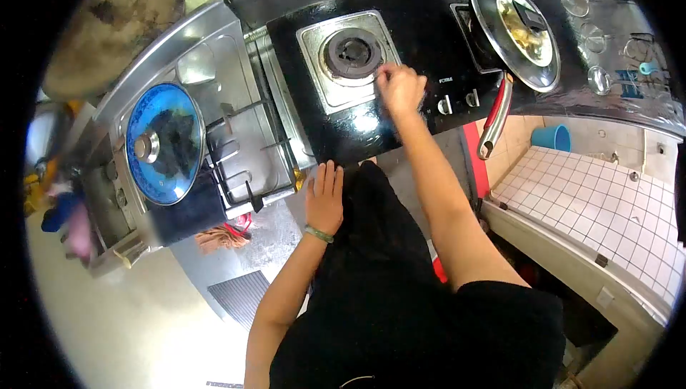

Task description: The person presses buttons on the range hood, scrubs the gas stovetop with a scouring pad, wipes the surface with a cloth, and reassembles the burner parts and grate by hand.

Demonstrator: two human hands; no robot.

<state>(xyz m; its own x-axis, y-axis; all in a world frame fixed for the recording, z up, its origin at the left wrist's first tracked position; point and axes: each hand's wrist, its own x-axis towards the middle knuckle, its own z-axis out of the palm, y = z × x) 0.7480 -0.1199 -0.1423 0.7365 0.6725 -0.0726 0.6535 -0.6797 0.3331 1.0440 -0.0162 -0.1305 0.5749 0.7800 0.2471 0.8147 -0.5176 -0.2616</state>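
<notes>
My right hand (401, 89) is over the right side of the square metal burner tray (343, 101), its fingers closed beside the round black burner (354, 53). Whatever those fingers hold, if anything, is hidden. Near the front edge of the black glass cooktop (336, 142), my left hand (325, 200) lies flat with fingers stretched out and nothing in it. A green band circles the left wrist. Two silver knobs (444, 105) sit to the right of my right hand.
A pan with a glass lid (486, 3) and red-silver handle (495, 117) stands on the right burner. At left, a lidded blue pan (164, 192) rests by a metal stove with wire racks (232, 150). A blue bucket (552, 138) is at right.
</notes>
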